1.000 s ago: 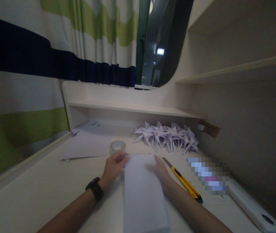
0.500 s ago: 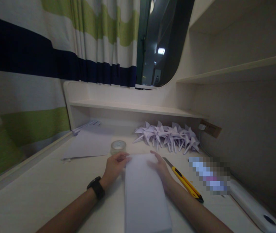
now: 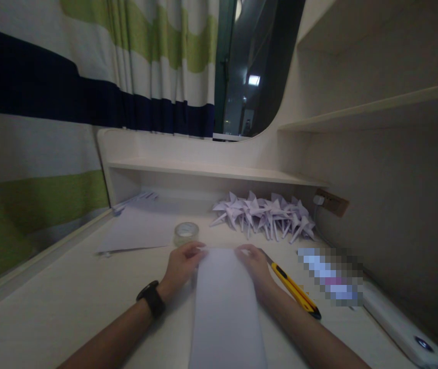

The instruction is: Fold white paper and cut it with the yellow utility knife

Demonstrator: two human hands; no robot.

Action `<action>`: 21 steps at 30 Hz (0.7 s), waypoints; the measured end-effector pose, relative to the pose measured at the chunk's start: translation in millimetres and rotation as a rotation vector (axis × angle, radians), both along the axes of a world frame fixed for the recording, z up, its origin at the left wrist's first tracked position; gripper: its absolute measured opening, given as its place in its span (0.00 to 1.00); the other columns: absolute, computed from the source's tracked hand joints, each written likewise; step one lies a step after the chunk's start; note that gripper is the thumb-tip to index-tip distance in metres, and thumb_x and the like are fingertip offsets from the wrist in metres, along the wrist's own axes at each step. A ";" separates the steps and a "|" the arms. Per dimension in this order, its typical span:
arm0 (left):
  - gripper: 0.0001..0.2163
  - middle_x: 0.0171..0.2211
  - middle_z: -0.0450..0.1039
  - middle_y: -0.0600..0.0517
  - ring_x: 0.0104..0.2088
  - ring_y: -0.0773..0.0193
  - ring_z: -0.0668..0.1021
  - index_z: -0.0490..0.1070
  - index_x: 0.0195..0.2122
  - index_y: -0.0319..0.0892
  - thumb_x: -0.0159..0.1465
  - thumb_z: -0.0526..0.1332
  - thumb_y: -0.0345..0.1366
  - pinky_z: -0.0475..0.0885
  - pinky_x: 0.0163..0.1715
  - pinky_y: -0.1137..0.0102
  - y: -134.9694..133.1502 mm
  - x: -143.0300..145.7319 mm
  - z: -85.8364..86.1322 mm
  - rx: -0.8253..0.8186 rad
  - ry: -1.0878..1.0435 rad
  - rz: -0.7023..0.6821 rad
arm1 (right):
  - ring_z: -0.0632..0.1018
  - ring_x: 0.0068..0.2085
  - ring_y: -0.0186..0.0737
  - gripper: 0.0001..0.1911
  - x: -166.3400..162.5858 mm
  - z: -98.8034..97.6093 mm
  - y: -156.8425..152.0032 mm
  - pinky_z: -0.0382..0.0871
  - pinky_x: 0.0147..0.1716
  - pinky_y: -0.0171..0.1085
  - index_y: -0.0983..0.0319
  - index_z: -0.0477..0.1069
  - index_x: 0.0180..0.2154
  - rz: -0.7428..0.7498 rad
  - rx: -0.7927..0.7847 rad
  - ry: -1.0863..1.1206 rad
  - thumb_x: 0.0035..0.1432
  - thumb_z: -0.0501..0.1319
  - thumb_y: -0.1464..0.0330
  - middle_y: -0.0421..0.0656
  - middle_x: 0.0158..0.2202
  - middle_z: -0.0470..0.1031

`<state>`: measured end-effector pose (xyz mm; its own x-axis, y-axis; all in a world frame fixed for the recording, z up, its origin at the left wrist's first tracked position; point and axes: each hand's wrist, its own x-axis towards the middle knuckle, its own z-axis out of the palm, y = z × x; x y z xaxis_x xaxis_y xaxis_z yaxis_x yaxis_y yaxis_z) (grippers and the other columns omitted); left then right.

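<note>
A long white sheet of paper point(image 3: 226, 307), apparently folded lengthwise, lies in front of me and runs off the bottom of the view. My left hand point(image 3: 183, 264) pinches its far left corner, with a black watch on that wrist. At the far right corner, my right hand point(image 3: 255, 266) grips the paper between thumb and fingers. Close beyond my left hand sits a roll of clear tape point(image 3: 186, 231). To the right of my right hand lies a yellow utility knife point(image 3: 294, 288) with its blade out.
Several folded paper pinwheels point(image 3: 265, 212) are heaped at the back right. Flat white sheets point(image 3: 140, 225) lie at the back left. A pixelated object point(image 3: 329, 274) and a long white device point(image 3: 399, 323) are on the right, below a wall socket point(image 3: 332, 202). A low shelf point(image 3: 211, 170) spans the back.
My right hand has moved slightly left along the paper's far edge, its fingers now curled at the corner. The near end of the paper has shifted a little left.
</note>
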<state>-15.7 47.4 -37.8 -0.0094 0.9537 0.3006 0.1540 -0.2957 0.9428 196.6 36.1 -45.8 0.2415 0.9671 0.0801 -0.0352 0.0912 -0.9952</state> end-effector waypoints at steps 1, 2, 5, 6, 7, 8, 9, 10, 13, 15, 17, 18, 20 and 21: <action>0.12 0.27 0.78 0.50 0.26 0.62 0.78 0.77 0.35 0.39 0.53 0.66 0.41 0.71 0.24 0.72 0.1 0.2 -0.5 0.000 -0.005 -0.003 | 0.71 0.24 0.38 0.19 1.2 -1.8 1.5 0.61 0.22 0.34 0.63 0.73 0.31 -0.011 0.008 -0.013 0.39 0.69 0.56 0.40 0.23 0.72; 0.12 0.27 0.78 0.49 0.27 0.61 0.78 0.77 0.34 0.39 0.53 0.66 0.41 0.72 0.24 0.72 0.2 0.4 -0.9 -0.001 -0.011 -0.008 | 0.70 0.24 0.38 0.19 2.3 -3.5 2.8 0.61 0.22 0.34 0.63 0.73 0.30 -0.020 0.016 -0.023 0.40 0.69 0.56 0.40 0.22 0.72; 0.12 0.30 0.79 0.47 0.29 0.59 0.79 0.77 0.34 0.38 0.52 0.66 0.42 0.73 0.25 0.71 0.1 0.4 -1.0 -0.018 -0.016 -0.006 | 0.70 0.23 0.38 0.20 4.7 -7.4 6.1 0.60 0.22 0.34 0.63 0.74 0.31 -0.026 0.037 -0.054 0.39 0.69 0.55 0.39 0.21 0.71; 0.13 0.31 0.79 0.47 0.30 0.59 0.79 0.77 0.34 0.38 0.52 0.66 0.42 0.73 0.25 0.70 -0.2 0.4 -0.5 -0.026 -0.014 -0.006 | 0.69 0.23 0.37 0.20 5.2 -8.5 7.2 0.59 0.21 0.34 0.62 0.74 0.31 -0.030 0.043 -0.065 0.39 0.69 0.55 0.39 0.21 0.71; 0.13 0.31 0.79 0.47 0.30 0.58 0.80 0.77 0.34 0.38 0.52 0.66 0.42 0.74 0.26 0.70 -0.6 0.3 0.4 -0.034 -0.012 -0.007 | 0.69 0.23 0.37 0.20 5.5 -9.4 8.1 0.59 0.21 0.33 0.62 0.75 0.31 -0.034 0.047 -0.075 0.39 0.69 0.55 0.39 0.21 0.71; 0.14 0.31 0.79 0.46 0.30 0.58 0.80 0.77 0.34 0.38 0.52 0.66 0.42 0.74 0.26 0.69 -1.3 0.3 1.5 -0.040 -0.011 -0.008 | 0.69 0.23 0.37 0.20 5.8 -10.3 9.0 0.58 0.21 0.33 0.62 0.75 0.31 -0.036 0.050 -0.080 0.38 0.69 0.55 0.39 0.21 0.71; 0.14 0.31 0.79 0.46 0.30 0.58 0.80 0.77 0.35 0.38 0.51 0.66 0.42 0.74 0.26 0.69 -2.1 0.4 3.0 -0.046 -0.013 -0.008 | 0.69 0.22 0.37 0.20 6.0 -10.9 9.8 0.58 0.21 0.33 0.63 0.75 0.31 -0.037 0.053 -0.084 0.38 0.69 0.55 0.39 0.21 0.71; 0.14 0.31 0.79 0.46 0.30 0.58 0.80 0.77 0.35 0.38 0.51 0.66 0.42 0.74 0.26 0.69 -3.0 0.5 4.6 -0.051 -0.015 -0.006 | 0.68 0.22 0.37 0.20 6.1 -11.3 10.3 0.58 0.21 0.33 0.63 0.75 0.30 -0.038 0.055 -0.085 0.37 0.69 0.55 0.39 0.20 0.70; 0.14 0.30 0.80 0.46 0.30 0.57 0.80 0.78 0.34 0.39 0.50 0.67 0.42 0.74 0.27 0.69 -5.3 1.1 9.0 -0.054 -0.007 0.011 | 0.68 0.23 0.37 0.19 6.1 -10.7 10.1 0.58 0.22 0.34 0.63 0.75 0.29 -0.046 0.055 -0.088 0.37 0.70 0.56 0.38 0.20 0.70; 0.13 0.30 0.80 0.47 0.30 0.57 0.80 0.78 0.32 0.39 0.49 0.68 0.41 0.74 0.27 0.69 -5.6 1.3 9.6 -0.041 0.004 0.028 | 0.68 0.23 0.37 0.18 6.3 -9.2 8.9 0.58 0.22 0.34 0.63 0.75 0.29 -0.052 0.055 -0.098 0.38 0.70 0.57 0.38 0.20 0.70; 0.13 0.29 0.79 0.47 0.29 0.58 0.79 0.78 0.33 0.38 0.50 0.68 0.42 0.73 0.27 0.69 -4.3 1.1 7.2 -0.030 0.000 0.022 | 0.68 0.23 0.37 0.16 6.7 -8.0 7.9 0.58 0.22 0.34 0.63 0.75 0.29 -0.052 0.074 -0.117 0.39 0.70 0.58 0.39 0.21 0.70; 0.14 0.28 0.79 0.47 0.28 0.59 0.79 0.78 0.34 0.38 0.50 0.67 0.42 0.73 0.27 0.70 -3.2 0.8 5.1 -0.030 -0.012 0.008 | 0.68 0.24 0.37 0.16 7.0 -7.8 7.6 0.58 0.23 0.34 0.63 0.76 0.29 -0.052 0.086 -0.127 0.40 0.69 0.59 0.39 0.22 0.70; 0.16 0.27 0.79 0.48 0.27 0.60 0.79 0.78 0.38 0.38 0.52 0.67 0.42 0.72 0.26 0.70 -0.8 0.2 0.7 -0.034 -0.034 -0.031 | 0.68 0.24 0.37 0.15 7.8 -8.5 7.9 0.58 0.23 0.34 0.63 0.76 0.29 -0.045 0.093 -0.138 0.41 0.69 0.59 0.39 0.21 0.70; 0.16 0.27 0.79 0.49 0.26 0.61 0.78 0.77 0.39 0.38 0.52 0.67 0.42 0.72 0.25 0.71 0.2 -0.1 -1.0 -0.037 -0.040 -0.043 | 0.68 0.24 0.37 0.16 8.2 -9.2 8.4 0.58 0.23 0.34 0.63 0.76 0.29 -0.040 0.086 -0.137 0.41 0.69 0.58 0.38 0.21 0.70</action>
<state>-15.8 47.6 -38.8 0.0205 0.9638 0.2657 0.1036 -0.2664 0.9583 204.8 44.5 -55.0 0.2605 0.9452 0.1968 0.1052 0.1749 -0.9790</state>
